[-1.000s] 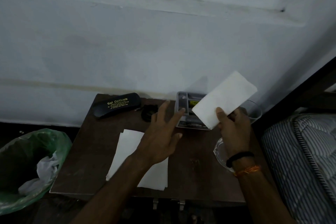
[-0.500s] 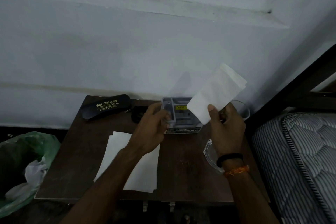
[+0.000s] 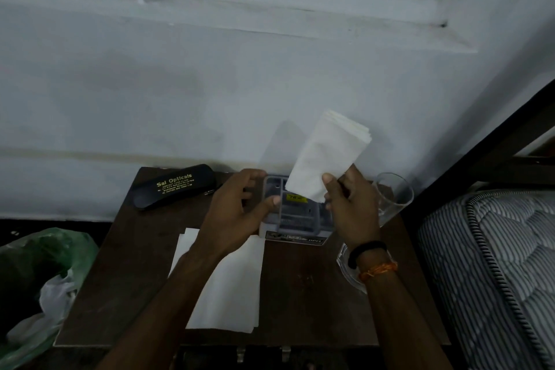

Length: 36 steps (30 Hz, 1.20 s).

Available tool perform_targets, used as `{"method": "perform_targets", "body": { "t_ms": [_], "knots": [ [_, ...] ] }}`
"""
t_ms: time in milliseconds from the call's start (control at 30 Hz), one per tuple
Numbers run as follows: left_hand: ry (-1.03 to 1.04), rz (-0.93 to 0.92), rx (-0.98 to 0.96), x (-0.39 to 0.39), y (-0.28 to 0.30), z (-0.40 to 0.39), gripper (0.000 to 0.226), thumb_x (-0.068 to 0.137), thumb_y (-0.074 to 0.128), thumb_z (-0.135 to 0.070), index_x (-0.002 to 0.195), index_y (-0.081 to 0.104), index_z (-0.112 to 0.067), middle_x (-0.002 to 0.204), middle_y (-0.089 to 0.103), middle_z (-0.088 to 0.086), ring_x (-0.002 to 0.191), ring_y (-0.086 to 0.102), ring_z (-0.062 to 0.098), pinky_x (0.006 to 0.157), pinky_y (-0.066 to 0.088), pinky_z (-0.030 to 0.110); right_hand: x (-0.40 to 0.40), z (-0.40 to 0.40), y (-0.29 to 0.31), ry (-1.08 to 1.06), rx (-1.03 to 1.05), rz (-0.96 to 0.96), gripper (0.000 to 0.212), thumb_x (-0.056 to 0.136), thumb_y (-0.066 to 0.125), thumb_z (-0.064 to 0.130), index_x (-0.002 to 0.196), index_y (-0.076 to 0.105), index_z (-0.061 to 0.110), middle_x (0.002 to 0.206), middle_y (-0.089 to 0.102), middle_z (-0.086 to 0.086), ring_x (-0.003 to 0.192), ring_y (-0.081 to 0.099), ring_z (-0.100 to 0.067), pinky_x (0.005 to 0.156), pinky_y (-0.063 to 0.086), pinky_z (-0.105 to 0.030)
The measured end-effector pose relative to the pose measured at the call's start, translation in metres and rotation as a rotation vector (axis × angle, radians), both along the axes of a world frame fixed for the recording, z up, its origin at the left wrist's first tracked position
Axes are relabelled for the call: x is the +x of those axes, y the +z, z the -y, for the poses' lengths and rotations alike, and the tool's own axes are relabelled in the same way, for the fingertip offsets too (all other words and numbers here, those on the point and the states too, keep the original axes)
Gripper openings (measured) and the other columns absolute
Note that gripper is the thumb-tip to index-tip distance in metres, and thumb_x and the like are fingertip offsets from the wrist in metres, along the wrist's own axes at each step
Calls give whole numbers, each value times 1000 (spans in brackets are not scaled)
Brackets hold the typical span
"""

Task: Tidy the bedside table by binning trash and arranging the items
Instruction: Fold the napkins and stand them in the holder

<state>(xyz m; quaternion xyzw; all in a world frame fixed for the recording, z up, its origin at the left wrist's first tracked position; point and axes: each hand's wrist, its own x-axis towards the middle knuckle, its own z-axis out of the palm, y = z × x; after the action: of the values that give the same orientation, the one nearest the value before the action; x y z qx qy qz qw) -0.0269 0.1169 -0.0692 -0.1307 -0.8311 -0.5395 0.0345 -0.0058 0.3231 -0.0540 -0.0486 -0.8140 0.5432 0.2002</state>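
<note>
Bin: one green plastic-lined bin (image 3: 36, 273) left of my dark wooden tabletop (image 3: 303, 285), with white crumpled trash (image 3: 57, 294) inside.
Case: one black hard spectacle case with gold lettering (image 3: 175, 186), at the tabletop's back left corner.
Flat papers: white sheets (image 3: 231, 288) lying overlapped near the front edge, under my left forearm; count unclear.
Left hand: my left hand (image 3: 237, 213) curls around the left side of one grey plastic organiser tray (image 3: 295, 219), thumb on its rim.
Tray contents: small dark items and a yellow label; I cannot tell more.
Right hand: my right hand (image 3: 350, 207) pinches one folded white paper stack (image 3: 327, 153), raised above the tray.
Glassware: one clear drinking glass (image 3: 393, 195) beside my right hand; one clear glass dish (image 3: 345, 267) under my wrist.
</note>
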Motion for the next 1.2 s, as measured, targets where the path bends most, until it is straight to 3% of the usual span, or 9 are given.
{"method": "perform_targets", "body": {
  "t_ms": [133, 233, 333, 433, 567, 733, 900, 1067, 1200],
  "knots": [
    [-72, -19, -31, -11, 11, -12, 60, 85, 73, -30, 139, 50, -19, 131, 59, -11, 116, 55, 1, 96, 47, 17, -8, 4, -2, 10, 36, 30, 13, 96, 60, 23, 107, 59, 18, 91, 71, 1, 82, 68, -17, 71, 58, -45],
    [-141, -101, -68, -19, 12, -19, 35, 88, 70, -23, 121, 65, -13, 114, 71, -4, 98, 64, 0, 83, 51, 10, -9, 10, 1, 37, 11, 48, 21, 91, 65, 17, 112, 62, 20, 100, 73, 4, 89, 70, -12, 78, 59, -39],
    [-86, -128, -60, -22, 8, -24, 11, 88, 71, -21, 94, 70, -11, 86, 73, -2, 78, 67, 9, 65, 52, 18, -9, 9, 1, 9, 93, 88, 16, 85, 72, 16, 99, 65, 19, 91, 71, 5, 85, 68, -8, 75, 58, -32],
    [-60, -60, 18, -26, 5, -28, 9, 85, 74, -18, 89, 70, -11, 79, 73, -4, 74, 69, 9, 66, 56, 22, -7, 5, -1, -69, 242, 86, 11, 86, 72, 22, 88, 64, 15, 82, 70, 5, 77, 66, -10, 71, 57, -35],
    [-52, -38, 73, -27, 5, -35, 12, 83, 77, -17, 90, 69, -11, 79, 73, -10, 73, 69, 0, 66, 53, 12, -6, 4, -2, -151, 386, 37, 24, 88, 71, 29, 77, 55, 15, 72, 65, 3, 69, 62, -14, 66, 55, -38],
    [41, -92, 28, -30, 3, -43, 13, 81, 78, -24, 79, 70, -15, 74, 69, -9, 69, 65, 2, 63, 47, 8, -9, 7, -2, -234, 375, -56, 21, 87, 72, 27, 79, 58, 13, 70, 65, 3, 66, 63, -14, 66, 56, -39],
    [72, -120, -53, -30, 0, -47, 19, 78, 81, -24, 67, 66, -21, 59, 57, -18, 57, 55, -2, 57, 38, 6, -10, 9, -8, -218, 279, 13, 13, 85, 75, 23, 93, 67, 15, 85, 72, 2, 77, 67, -11, 74, 60, -35],
    [105, -164, -134, -33, -8, -50, 19, 77, 80, -29, 72, 70, -15, 64, 66, -9, 59, 59, 3, 66, 54, 29, -9, 11, -12, -183, 272, 47, 19, 81, 78, 18, 97, 67, 19, 86, 71, 7, 76, 65, -5, 72, 57, -24],
    [167, -212, -271, -36, -13, -49, 24, 78, 75, -37, 66, 62, -20, 61, 63, -8, 61, 59, 15, 80, 49, 45, -10, 15, -14, -199, 314, 35, 18, 80, 78, 16, 94, 67, 18, 85, 71, 6, 73, 61, -3, 68, 49, -10]
  ]
}}
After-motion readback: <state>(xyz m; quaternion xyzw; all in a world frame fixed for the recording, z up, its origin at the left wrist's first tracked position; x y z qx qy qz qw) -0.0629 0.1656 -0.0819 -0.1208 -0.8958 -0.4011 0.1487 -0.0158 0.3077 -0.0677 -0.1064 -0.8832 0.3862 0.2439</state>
